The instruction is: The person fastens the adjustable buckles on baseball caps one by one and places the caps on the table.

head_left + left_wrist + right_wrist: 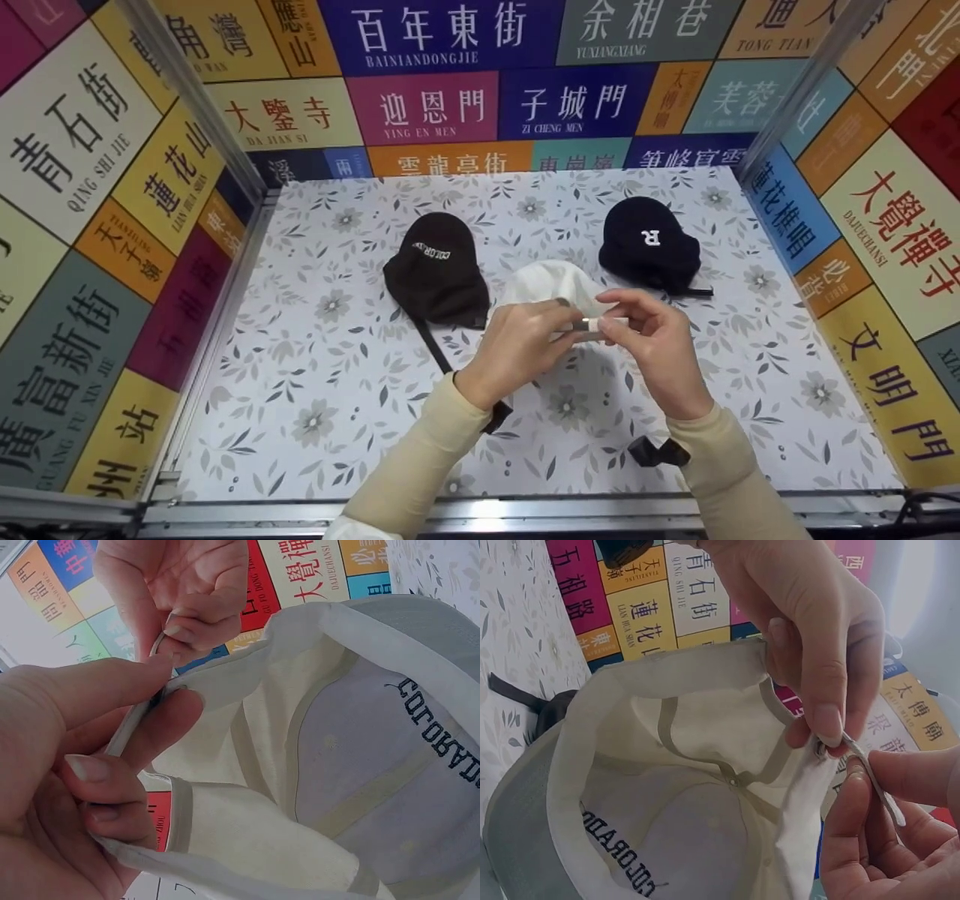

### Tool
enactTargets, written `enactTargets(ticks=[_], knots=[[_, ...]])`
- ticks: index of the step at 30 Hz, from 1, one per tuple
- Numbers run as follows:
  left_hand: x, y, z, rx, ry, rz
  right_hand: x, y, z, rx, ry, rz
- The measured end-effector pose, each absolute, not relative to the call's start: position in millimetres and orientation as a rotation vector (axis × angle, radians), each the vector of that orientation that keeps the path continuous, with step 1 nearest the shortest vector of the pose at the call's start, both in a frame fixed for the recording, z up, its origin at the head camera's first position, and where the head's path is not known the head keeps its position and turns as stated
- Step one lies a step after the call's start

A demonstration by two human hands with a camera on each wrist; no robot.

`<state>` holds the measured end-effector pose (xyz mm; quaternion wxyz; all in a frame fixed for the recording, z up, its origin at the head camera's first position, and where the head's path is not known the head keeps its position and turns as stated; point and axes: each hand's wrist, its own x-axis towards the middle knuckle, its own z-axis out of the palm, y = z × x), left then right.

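Note:
Both hands meet at the back opening of a white baseball cap (pixel 551 281), whose hollow inside and dark lettering show in the wrist views. My left hand (pixel 525 337) pinches the cap's narrow white strap (pixel 129 727) between thumb and fingers. Opposite it, my right hand (pixel 656 341) pinches the band by a small metal buckle (pixel 820 749), where the strap passes. The strap's free end sticks out past the left fingers in the right wrist view. Part of the cap is hidden behind the hands in the head view.
A dark brown cap (pixel 439 270) with a trailing strap (pixel 433 345) lies to the left. At the back right sits a black cap (pixel 649 244) with a white letter R. A floral cloth (pixel 315 450) covers the table, and printed panels (pixel 431 109) wall it in on three sides.

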<state>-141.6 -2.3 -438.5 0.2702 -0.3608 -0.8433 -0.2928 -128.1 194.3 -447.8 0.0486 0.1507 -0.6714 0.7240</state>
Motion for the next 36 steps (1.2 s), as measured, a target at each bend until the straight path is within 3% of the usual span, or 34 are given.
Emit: enactTargets(ticks=[17,31,36], knots=[[-140,-3,-440,-1.061,-2.249,-0.897,-124,213,-449,0.445,-2.033,2.166],[-141,-7,-439,-1.09,-2.223,-0.866,-119,201,-422,0.504,-2.33,1.933],[-142,-5,-440,-1.128,-2.2,-0.845,-125,196,-441,0.525,-2.504,1.794]])
